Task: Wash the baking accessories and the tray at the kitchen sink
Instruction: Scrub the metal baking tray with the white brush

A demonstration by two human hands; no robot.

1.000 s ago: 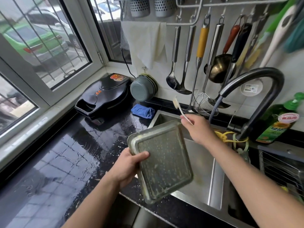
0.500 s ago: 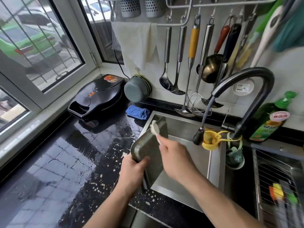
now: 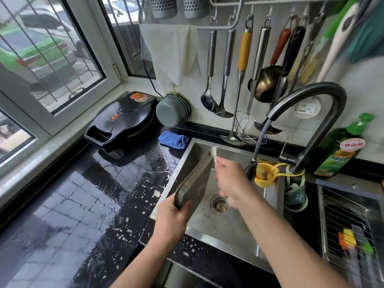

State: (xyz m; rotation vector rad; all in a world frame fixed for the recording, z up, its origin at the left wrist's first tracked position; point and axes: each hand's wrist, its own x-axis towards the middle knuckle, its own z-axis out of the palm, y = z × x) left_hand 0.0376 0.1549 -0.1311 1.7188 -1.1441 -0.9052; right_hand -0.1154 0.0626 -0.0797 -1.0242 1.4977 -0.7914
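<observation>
you held the tray (image 3: 194,185) on edge, tilted over the sink (image 3: 220,229), your left hand (image 3: 172,217) in a closed grip on its lower corner. your right hand (image 3: 233,183) was blurred; it held a pale brush (image 3: 214,153) against the tray's upper rim, but how tight that grip was i could not tell. the tray looked stiff, thin, light and probably slippery when wet; a hold on the rolled rim seemed safest. splashes marked the desk (image 3: 87,204).
</observation>
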